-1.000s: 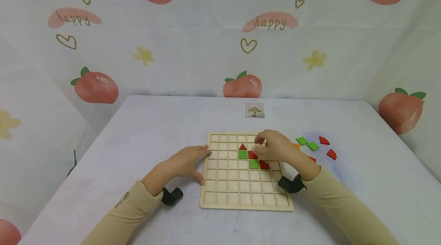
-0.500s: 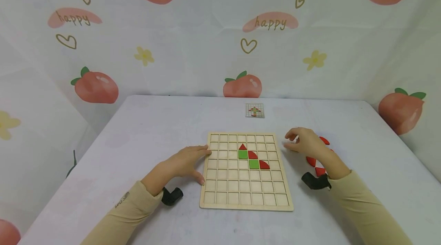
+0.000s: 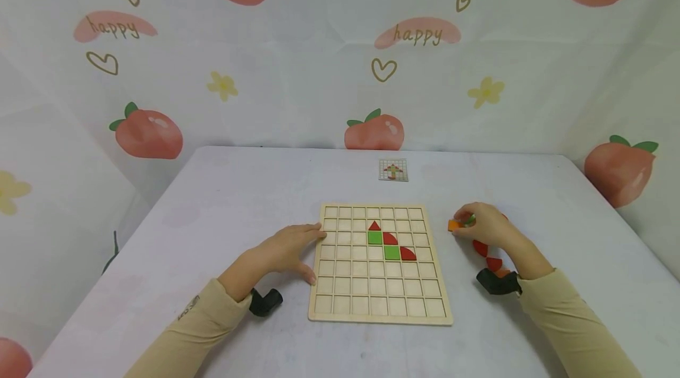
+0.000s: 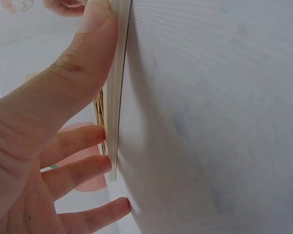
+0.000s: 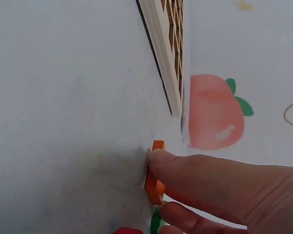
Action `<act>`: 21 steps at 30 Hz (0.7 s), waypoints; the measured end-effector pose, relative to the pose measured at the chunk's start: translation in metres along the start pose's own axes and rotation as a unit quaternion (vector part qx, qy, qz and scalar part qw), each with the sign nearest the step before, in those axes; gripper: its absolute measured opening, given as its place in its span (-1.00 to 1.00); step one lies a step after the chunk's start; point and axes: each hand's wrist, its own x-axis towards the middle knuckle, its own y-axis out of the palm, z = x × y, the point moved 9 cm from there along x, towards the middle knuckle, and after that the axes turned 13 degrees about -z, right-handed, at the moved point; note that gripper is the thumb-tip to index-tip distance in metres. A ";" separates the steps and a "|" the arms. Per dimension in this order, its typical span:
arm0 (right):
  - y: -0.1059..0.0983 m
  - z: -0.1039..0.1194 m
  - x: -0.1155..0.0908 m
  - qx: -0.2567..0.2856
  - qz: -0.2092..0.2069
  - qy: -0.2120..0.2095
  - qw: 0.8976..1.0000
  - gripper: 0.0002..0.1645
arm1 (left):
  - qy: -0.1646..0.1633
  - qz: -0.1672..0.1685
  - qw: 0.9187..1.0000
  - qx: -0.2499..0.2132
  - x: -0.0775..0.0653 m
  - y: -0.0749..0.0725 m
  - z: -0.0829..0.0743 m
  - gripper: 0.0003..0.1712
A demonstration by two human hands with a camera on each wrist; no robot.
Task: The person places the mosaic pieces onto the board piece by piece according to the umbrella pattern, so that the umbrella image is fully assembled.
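A white table (image 3: pixel 223 218) is carrying a pale wooden grid board (image 3: pixel 379 307) at its middle, and the person's left hand (image 3: pixel 284 251) is lying at the board's 9 o'clock edge, fingers fairly straight and thumb pressing the rim, holding nothing. At the board's 3 o'clock the right hand (image 3: pixel 486 225) is curling over loose tiles, its fingertips (image 5: pixel 158 158) touching a small orange wooden tile (image 3: pixel 454 225) that is lying on the table apart from the board; whether they are pinching it cannot be told. A small picture card (image 3: pixel 393 169) is lying at 12 o'clock. Five tiles are sitting in the grid: a red triangle (image 3: pixel 374 225), two green squares (image 3: pixel 375 238) and two red quarter-rounds (image 3: pixel 407 254). Judging by that, the pattern is looking partly built, with the orange tile, a green tile (image 5: pixel 156 219) and red loose tiles (image 3: pixel 480 247) left outside.
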 end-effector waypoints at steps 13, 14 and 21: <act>0.000 0.000 0.000 0.003 -0.005 -0.006 1.000 -0.70 | -0.004 0.001 1.000 -0.005 0.000 0.000 0.001 0.04; 0.000 -0.001 0.000 0.004 -0.005 -0.006 1.000 -0.70 | -0.005 0.001 1.000 -0.006 0.000 0.000 0.001 0.04; 0.001 -0.003 -0.001 0.004 -0.003 0.004 1.000 -0.70 | -0.005 0.002 1.000 -0.008 0.000 0.001 0.001 0.05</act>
